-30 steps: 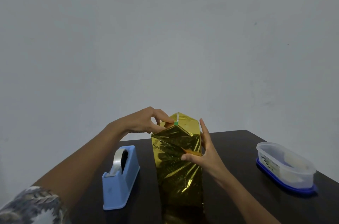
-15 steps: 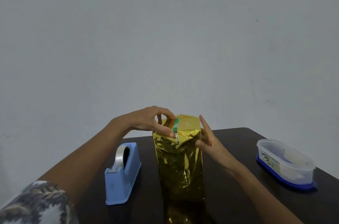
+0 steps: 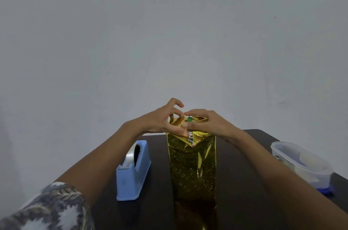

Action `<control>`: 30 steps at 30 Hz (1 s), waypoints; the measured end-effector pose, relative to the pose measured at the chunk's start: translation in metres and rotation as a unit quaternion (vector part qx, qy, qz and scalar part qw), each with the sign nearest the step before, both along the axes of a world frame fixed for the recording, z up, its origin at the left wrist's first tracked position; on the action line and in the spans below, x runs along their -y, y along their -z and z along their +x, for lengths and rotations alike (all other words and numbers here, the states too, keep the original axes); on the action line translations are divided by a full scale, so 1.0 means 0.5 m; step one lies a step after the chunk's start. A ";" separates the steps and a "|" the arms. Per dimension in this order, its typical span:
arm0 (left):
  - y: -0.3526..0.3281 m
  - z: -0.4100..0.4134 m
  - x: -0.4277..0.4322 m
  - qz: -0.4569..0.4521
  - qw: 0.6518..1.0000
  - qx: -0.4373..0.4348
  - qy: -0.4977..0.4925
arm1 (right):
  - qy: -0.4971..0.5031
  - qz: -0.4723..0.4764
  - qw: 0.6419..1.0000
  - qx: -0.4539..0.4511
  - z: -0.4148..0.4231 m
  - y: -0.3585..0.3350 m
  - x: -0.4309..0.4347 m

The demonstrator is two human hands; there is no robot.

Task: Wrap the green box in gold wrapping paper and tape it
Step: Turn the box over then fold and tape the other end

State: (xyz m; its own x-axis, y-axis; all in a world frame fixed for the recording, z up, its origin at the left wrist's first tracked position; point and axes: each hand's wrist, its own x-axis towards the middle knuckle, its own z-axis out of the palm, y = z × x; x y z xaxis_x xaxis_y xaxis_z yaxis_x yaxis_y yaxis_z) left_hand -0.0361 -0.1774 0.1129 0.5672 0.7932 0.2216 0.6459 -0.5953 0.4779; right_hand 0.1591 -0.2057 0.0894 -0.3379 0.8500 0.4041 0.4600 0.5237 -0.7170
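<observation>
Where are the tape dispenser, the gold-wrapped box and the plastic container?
tape dispenser [image 3: 131, 177]: head view, on its blue side wall.
gold-wrapped box [image 3: 192, 169]: head view, on its front face.
plastic container [image 3: 293, 162]: head view, on its clear near wall.

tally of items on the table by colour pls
Gold: 1, the wrapped box
Blue: 1, the tape dispenser
Clear with a blue lid underneath: 1, the plastic tub
Total: 3, all on the dark table

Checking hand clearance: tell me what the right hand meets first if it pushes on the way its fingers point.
The left hand, it seems: the right hand points leftward across the gold-wrapped box top, fingertips nearly touching; depth unclear.
</observation>
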 end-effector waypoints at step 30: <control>0.225 -0.205 -0.019 -0.177 0.855 0.157 -0.461 | 0.053 -0.006 0.998 0.015 0.002 0.009 -0.006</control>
State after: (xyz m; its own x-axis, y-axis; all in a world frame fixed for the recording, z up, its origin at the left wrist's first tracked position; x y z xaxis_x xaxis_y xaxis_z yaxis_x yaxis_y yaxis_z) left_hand -0.1388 -0.1679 0.0005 -0.3783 0.9204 -0.0989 0.5690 0.3154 0.7595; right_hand 0.1603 -0.2029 0.0848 -0.2577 0.8862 0.3849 0.5337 0.4627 -0.7079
